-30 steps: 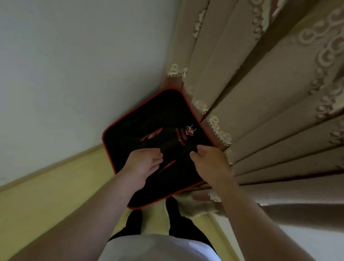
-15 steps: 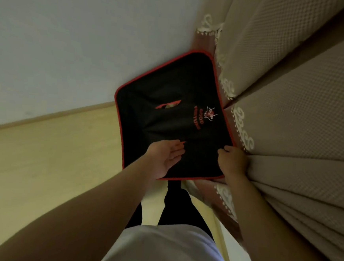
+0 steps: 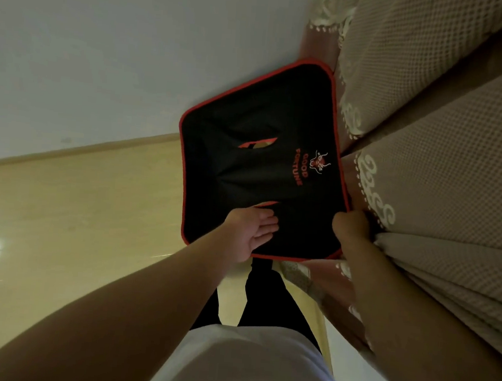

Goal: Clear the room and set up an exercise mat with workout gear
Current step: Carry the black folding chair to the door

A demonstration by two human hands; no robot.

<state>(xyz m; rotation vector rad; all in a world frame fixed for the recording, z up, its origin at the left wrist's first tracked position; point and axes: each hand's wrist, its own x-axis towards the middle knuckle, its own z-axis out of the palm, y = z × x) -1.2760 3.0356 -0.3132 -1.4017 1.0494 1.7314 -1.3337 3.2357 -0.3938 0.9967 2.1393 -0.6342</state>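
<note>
1. At the near edge of the black pad [image 3: 258,124], the left hand [image 3: 252,231] lies palm up, its fingers nearly straight and their tips touching the fabric by a red-trimmed slit
2. The right hand [image 3: 349,228] curls round the pad's near right corner, gripping it
3. The pad is held before the person, between the white wall [image 3: 104,58] and the patterned curtain [image 3: 433,150], over the wooden floor [image 3: 76,221]

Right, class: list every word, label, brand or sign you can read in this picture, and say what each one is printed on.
"GOOD FORTUNE": red letters in two rows, running sideways in the head view, on the black fabric panel with red edging.
Beside the words is a small horned-head logo, a picture without letters.
No other text, number or label shows.
</note>
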